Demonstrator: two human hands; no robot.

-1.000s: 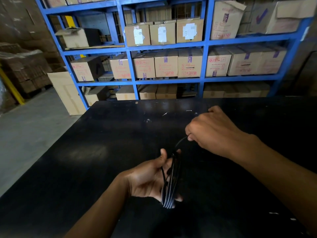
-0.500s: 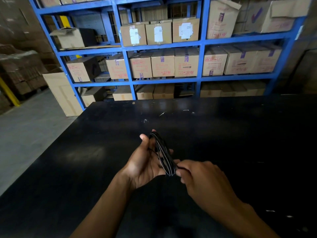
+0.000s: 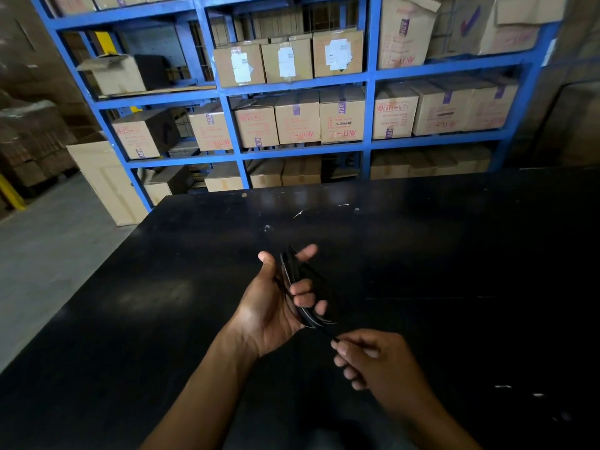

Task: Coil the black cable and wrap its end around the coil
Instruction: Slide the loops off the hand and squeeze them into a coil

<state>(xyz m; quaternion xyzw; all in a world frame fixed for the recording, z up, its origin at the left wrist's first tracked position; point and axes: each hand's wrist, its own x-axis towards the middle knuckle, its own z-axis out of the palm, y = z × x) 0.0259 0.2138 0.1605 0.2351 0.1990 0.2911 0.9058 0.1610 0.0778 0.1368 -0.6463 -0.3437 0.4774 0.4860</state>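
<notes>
We count one black cable [image 3: 288, 267], coiled, held above the black table [image 3: 146, 303]. Two hands: left hand [image 3: 272, 306] grips the loops, fingers curled round them, thumb up; right hand [image 3: 380, 365] pinches the cable's loose end just beside them. Behind: one blue shelving rack [image 3: 370, 102], many cardboard boxes [image 3: 297, 118], grey floor [image 3: 48, 254].
</notes>
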